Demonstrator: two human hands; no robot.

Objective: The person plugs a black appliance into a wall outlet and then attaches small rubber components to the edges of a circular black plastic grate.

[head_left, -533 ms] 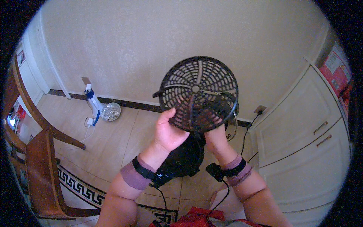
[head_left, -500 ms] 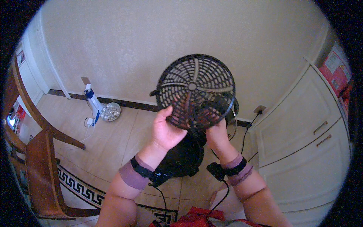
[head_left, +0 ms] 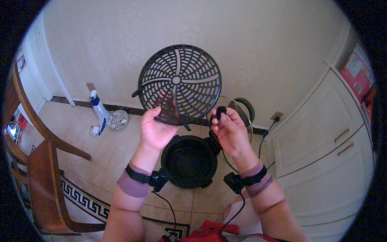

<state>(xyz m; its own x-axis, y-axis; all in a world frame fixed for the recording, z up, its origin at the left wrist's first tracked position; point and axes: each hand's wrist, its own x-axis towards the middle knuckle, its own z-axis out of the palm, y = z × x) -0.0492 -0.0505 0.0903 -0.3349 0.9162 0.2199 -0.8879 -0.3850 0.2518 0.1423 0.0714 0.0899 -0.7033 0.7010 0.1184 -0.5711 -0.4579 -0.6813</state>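
Note:
My left hand (head_left: 158, 131) grips a round black slotted rack (head_left: 176, 80) by its lower edge and holds it up, its flat face toward me. Short black tabs stick out from the rack's rim at the left and bottom. Between the fingertips of my right hand (head_left: 233, 133), a small dark black piece (head_left: 220, 113) is pinched close to the rack's lower right edge; its exact kind is unclear. Below both hands, a round black pot (head_left: 189, 161) stands uncovered on the tiled floor.
Behind my right hand, a clear lid with a metal rim (head_left: 250, 121) leans near the wall. A black cord runs to a wall socket (head_left: 277, 116). White cabinets (head_left: 314, 141) flank the right. A wooden chair (head_left: 46, 177), a blue-white device (head_left: 100, 109) and a glass bowl (head_left: 118, 119) are left.
The rack has moved up and left in my left hand. My right hand has come out from behind it, showing the small black piece. The pot below is now more visible.

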